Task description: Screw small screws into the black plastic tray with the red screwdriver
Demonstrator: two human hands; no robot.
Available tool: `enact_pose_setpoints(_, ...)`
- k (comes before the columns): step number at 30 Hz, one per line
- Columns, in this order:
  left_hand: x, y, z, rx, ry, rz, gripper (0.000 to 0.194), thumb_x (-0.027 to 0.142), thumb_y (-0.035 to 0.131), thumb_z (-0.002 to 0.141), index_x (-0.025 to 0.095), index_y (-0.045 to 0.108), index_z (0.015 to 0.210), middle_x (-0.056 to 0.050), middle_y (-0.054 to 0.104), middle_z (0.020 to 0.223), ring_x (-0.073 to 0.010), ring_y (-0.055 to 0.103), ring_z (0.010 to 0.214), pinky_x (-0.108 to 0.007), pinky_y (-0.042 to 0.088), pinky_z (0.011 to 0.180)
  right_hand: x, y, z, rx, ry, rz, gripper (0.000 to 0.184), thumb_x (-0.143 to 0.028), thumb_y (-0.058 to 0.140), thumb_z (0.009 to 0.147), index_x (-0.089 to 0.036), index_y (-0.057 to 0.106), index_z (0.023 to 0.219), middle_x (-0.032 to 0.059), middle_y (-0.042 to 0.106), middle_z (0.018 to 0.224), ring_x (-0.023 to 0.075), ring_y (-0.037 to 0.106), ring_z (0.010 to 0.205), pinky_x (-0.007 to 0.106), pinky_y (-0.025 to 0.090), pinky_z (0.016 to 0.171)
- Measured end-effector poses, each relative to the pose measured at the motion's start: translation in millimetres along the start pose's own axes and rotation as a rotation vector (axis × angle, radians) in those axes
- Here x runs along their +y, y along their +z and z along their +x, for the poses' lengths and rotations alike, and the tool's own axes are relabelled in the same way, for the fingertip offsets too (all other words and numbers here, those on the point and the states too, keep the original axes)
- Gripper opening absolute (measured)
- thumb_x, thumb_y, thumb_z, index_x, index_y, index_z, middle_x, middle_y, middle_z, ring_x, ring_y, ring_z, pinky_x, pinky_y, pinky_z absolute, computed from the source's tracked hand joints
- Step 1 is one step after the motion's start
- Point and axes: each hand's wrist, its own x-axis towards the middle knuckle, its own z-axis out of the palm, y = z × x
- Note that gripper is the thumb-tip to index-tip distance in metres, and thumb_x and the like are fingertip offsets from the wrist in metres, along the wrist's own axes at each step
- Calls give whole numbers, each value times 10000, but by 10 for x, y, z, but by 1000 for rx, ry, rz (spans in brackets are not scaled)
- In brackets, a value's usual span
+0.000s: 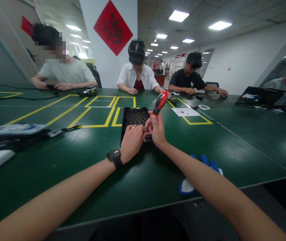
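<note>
A screwdriver (160, 103) with a red and black handle leans with its handle up and its shaft pointing down and to the left. My right hand (159, 131) is closed around it just below the handle. My left hand (133, 140), with a watch on its wrist, has its fingers pinched together by the lower end of the shaft. Whatever they hold there is too small to make out. Under both hands lies an open black plastic case (134, 115) with a patterned inner surface; its near part is mostly hidden by my hands.
Blue and white work gloves (188, 186) lie by my right forearm. A white sheet (185, 112) and a white ring (204, 107) are beyond the case. Cables and a pale flat stack (16, 129) sit at left. Several people work around the green table (87, 187).
</note>
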Motion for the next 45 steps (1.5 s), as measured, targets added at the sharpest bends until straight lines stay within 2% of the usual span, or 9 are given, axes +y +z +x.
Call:
enact_pose_setpoints(5,-16,2,7,-2,0,-27,205,270,355,920,174,519,843,-52,612,804,-199,539,798,-351,348,816,2,-11,16,-69,33,51,267,-412,356,912,-197,451,1041,-59,481,592,45,336,394,181,240,373)
enact_pose_setpoints(8,-5,-13,4,-1,6,-24,211,272,351,921,174,520,841,-55,613,806,-202,536,806,-351,345,814,12,-12,17,-48,18,38,254,-397,356,916,-192,452,1032,-62,473,585,45,348,402,178,255,381)
enact_pose_setpoints(14,22,-40,-3,0,-49,-9,172,339,452,880,176,503,883,-64,595,863,-209,528,829,-344,347,785,0,9,-3,-4,-16,-5,264,-409,344,919,-202,446,1046,-60,471,597,47,366,408,181,284,391)
enact_pose_setpoints(20,18,-32,2,-32,-36,-12,168,294,393,907,171,505,885,-66,599,858,-205,535,825,-347,348,796,-16,15,-9,-5,-14,-9,263,-404,337,924,-203,451,1047,-56,480,605,48,362,407,182,282,393)
enact_pose_setpoints(27,8,-8,10,-39,-5,-2,193,239,348,915,169,526,885,-71,615,849,-211,541,825,-353,350,800,25,-12,5,10,-8,-93,357,-470,345,905,-203,478,1101,-41,485,612,60,370,444,187,292,418)
enact_pose_setpoints(35,15,-37,5,-41,-137,-95,126,312,486,862,195,532,849,-37,622,822,-202,544,817,-333,354,765,31,-3,5,20,-3,-87,327,-451,372,903,-206,473,1094,-46,473,604,64,396,472,182,311,445)
enact_pose_setpoints(45,0,-35,25,-60,-39,-97,172,227,390,896,176,549,855,-57,622,810,-202,551,788,-340,366,759,-13,-13,11,-22,8,-82,356,-473,354,900,-200,489,1085,-47,489,597,61,393,453,178,310,429)
